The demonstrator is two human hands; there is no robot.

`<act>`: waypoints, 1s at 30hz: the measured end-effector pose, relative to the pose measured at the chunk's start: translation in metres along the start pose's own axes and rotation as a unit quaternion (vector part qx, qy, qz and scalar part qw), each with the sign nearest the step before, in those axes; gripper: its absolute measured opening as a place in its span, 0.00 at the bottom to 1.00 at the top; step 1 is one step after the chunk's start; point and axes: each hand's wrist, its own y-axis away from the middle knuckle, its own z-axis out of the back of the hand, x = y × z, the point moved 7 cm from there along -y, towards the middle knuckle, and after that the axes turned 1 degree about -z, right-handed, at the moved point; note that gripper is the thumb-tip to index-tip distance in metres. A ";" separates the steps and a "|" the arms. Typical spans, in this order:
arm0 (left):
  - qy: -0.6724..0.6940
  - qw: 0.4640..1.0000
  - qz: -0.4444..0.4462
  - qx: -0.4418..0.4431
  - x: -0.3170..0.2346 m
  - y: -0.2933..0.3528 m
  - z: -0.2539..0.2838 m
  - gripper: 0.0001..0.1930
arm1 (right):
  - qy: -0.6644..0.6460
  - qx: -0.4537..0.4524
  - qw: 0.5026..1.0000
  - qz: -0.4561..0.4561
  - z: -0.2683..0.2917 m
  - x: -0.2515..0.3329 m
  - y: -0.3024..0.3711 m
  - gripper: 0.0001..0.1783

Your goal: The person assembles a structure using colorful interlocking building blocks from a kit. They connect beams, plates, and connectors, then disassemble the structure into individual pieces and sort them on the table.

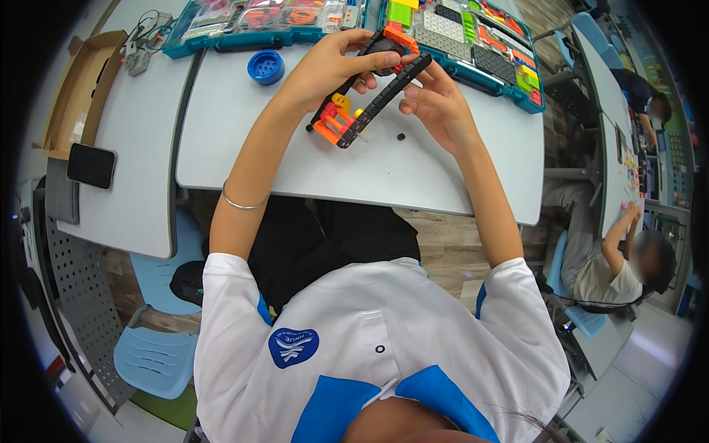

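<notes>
Both hands hold a toy building-brick frame above the white table. It has two long black beams, orange cross pieces at both ends and yellow parts at its near end. A dark round part sits between the beams at the far end. My left hand grips that far end, its thumb lying over the round part. From the other side my right hand has its fingers bent against the right beam's far end, partly hidden by it. A thin grey axle sticks out at the near end.
On the white table lie a blue wheel hub and a small black piece. Two teal-edged parts boxes line the far side. A phone and cardboard box are left. Another person sits at right.
</notes>
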 end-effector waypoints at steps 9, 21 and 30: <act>0.045 0.994 0.067 0.078 0.009 0.002 -0.013 0.23 | 0.219 -0.010 0.964 0.148 0.009 0.009 -0.003 0.20; 0.173 0.981 0.077 0.032 0.015 -0.002 -0.007 0.20 | 0.183 -0.084 0.966 0.164 0.012 0.018 -0.001 0.15; -0.028 0.996 0.063 0.058 0.004 0.006 -0.027 0.18 | 0.236 -0.105 0.959 0.116 0.005 0.022 0.002 0.17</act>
